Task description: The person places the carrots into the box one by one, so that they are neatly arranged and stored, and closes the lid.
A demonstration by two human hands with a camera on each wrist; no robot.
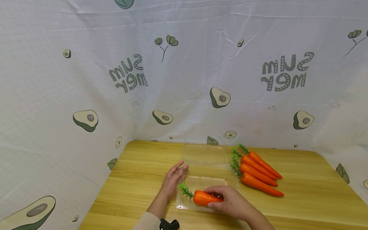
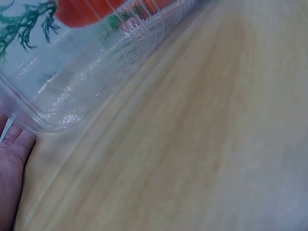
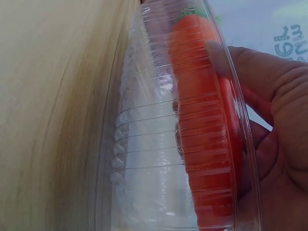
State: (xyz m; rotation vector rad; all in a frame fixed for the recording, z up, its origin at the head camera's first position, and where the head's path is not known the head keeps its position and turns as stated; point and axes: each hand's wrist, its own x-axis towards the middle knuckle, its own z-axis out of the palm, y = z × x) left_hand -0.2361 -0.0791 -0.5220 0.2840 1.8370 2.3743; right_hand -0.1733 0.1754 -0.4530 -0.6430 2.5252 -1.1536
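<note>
My right hand (image 1: 231, 201) pinches an orange carrot (image 1: 201, 198) with a green leafy top between thumb and fingers. The carrot lies level over the base of a clear plastic clamshell box (image 1: 187, 207), its leaves pointing left. Through the ribbed wall in the right wrist view, the carrot (image 3: 202, 120) shows high inside the box. My left hand (image 1: 171, 182) rests along the box's left side with its fingers extended. In the left wrist view the box corner (image 2: 57, 118) is right at those fingers (image 2: 21, 142).
The box's transparent lid (image 1: 204, 155) lies folded back toward the rear. Several more carrots (image 1: 258, 174) lie side by side to the right, leaves toward the box. A printed white cloth (image 1: 189, 70) hangs behind the wooden table (image 1: 138, 179).
</note>
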